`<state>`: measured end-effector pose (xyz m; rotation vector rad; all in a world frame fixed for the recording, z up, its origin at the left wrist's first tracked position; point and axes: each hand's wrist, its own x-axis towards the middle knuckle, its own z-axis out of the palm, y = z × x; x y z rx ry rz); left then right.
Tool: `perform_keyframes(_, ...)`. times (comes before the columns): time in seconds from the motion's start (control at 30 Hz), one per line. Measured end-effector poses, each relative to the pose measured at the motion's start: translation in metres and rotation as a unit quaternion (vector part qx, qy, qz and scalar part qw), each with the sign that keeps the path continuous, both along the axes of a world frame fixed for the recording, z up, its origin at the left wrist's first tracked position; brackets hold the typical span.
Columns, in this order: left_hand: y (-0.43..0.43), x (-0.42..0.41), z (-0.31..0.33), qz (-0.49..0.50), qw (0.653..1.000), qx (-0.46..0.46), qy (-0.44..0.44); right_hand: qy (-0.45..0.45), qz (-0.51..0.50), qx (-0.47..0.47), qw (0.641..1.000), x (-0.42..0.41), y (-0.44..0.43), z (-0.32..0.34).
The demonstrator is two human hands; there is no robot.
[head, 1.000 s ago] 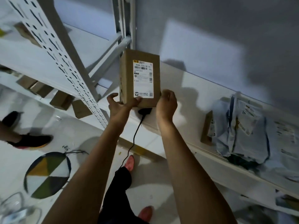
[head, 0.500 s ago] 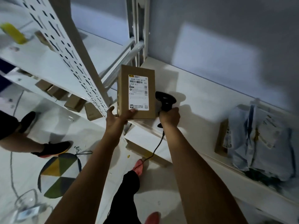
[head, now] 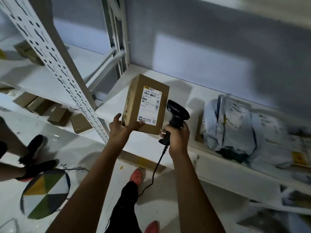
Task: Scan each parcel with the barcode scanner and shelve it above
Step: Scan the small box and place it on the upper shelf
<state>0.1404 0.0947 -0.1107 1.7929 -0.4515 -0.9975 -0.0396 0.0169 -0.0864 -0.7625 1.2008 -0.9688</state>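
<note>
A brown cardboard parcel (head: 145, 105) with a white shipping label facing me is held upright over the white shelf (head: 185, 91). My left hand (head: 122, 127) grips its lower left corner, thumb on the label side. My right hand (head: 176, 135) grips the handle of a black corded barcode scanner (head: 176, 115) just right of the parcel, its head level with the label. The cable hangs down toward the floor.
A heap of pale plastic mailer bags (head: 244, 130) lies on the shelf to the right. A perforated upright post (head: 55, 64) stands left of the parcel. Small boxes (head: 55, 113) sit on the left shelf. Another person's feet (head: 35, 157) are at the left.
My right hand has come off the parcel's bottom edge and lifted the scanner up beside the label. The parcel has come down and toward me, now held by my left hand alone.
</note>
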Motion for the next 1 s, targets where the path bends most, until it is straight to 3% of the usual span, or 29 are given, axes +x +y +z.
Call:
perform_keyframes(0.2,0.029,-0.047,0.011,-0.008,0.999,-0.007,-0.035,-0.027,-0.027,-0.014,0.999,-0.059,0.036,0.016)
perform_keyframes(0.47,0.077,-0.095,0.014,-0.030,0.998,-0.023,-0.055,-0.036,0.024,-0.050,0.998,-0.108,0.095,0.039)
perform_keyframes(1.0,0.101,-0.100,0.030,-0.054,0.992,-0.039,-0.105,-0.041,0.089,-0.073,0.992,-0.122,0.132,0.087)
